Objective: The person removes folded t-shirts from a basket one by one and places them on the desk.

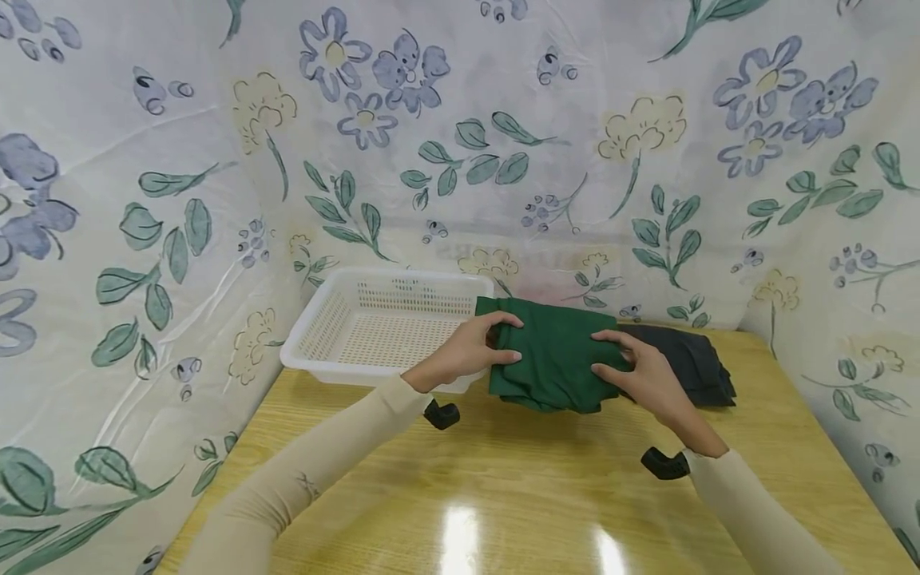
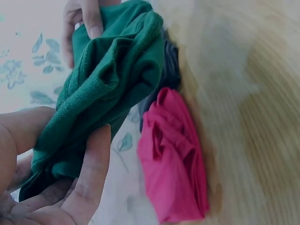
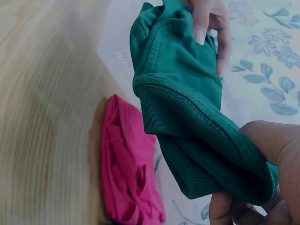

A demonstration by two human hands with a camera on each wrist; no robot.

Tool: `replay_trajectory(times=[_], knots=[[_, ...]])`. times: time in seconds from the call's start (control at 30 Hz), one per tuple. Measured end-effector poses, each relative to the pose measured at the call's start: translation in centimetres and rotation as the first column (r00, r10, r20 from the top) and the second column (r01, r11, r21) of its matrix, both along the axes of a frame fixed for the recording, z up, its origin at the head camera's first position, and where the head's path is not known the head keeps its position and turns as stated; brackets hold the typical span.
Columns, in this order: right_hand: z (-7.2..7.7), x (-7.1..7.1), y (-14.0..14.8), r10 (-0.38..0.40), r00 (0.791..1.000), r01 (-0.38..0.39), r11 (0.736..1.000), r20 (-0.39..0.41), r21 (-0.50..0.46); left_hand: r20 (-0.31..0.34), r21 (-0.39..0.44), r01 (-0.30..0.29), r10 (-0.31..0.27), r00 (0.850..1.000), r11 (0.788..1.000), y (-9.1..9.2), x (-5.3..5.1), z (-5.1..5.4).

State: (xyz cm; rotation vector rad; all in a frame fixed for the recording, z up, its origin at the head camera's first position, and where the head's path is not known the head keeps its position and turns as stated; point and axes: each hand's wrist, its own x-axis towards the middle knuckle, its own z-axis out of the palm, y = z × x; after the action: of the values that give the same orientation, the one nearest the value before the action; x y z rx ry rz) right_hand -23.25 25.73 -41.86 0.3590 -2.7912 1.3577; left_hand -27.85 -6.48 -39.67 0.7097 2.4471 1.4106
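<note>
A folded green garment [image 1: 553, 351], with ribbed edging visible in the right wrist view, hangs above the table between both hands. My left hand [image 1: 470, 345] pinches its left side, thumb below and fingers above. At the opposite side my right hand [image 1: 647, 377] grips the edge between thumb and fingers. Below the green garment lies a folded pink cloth [image 2: 173, 164], seen in both wrist views but hidden in the head view. A dark folded cloth [image 1: 683, 363] rests on the table just right of the green one, partly covered by it.
A white perforated plastic basket [image 1: 293, 345] stands at the back left, close to my left hand. The wooden table [image 1: 532, 495] meets flower-patterned fabric walls [image 1: 575, 192] at the back and both sides. Each sleeve carries a small black mount [image 1: 664, 463] at the wrist.
</note>
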Motion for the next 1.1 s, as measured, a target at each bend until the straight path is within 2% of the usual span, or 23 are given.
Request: replay_trajectory(times=[0.2, 0.4, 0.87, 1.1], knots=[[-0.8, 0.8, 1.2, -0.009, 1.000, 0.009, 1.000, 0.001, -0.012, -0.008, -0.013, 0.021, -0.021, 1.000, 1.000, 1.4, 0.5, -0.7], [-1.8, 1.6, 2.5, -0.019, 1.000, 0.019, 1.000, -0.008, -0.011, -0.012, -0.022, 0.033, -0.033, 0.999, 0.999, 2.9, 0.9, -1.9], [-4.2, 3.2, 4.5, -0.063, 0.997, 0.063, 0.998, 0.042, -0.008, -0.003, -0.039, 0.024, -0.024, 1.000, 0.999, 5.9, 2.4, -4.4], [-5.3, 3.8, 5.6, -0.084, 0.994, 0.085, 0.996, 0.070, -0.005, 0.007, -0.052, 0.035, -0.034, 0.999, 0.998, 7.2, 2.7, -5.8]])
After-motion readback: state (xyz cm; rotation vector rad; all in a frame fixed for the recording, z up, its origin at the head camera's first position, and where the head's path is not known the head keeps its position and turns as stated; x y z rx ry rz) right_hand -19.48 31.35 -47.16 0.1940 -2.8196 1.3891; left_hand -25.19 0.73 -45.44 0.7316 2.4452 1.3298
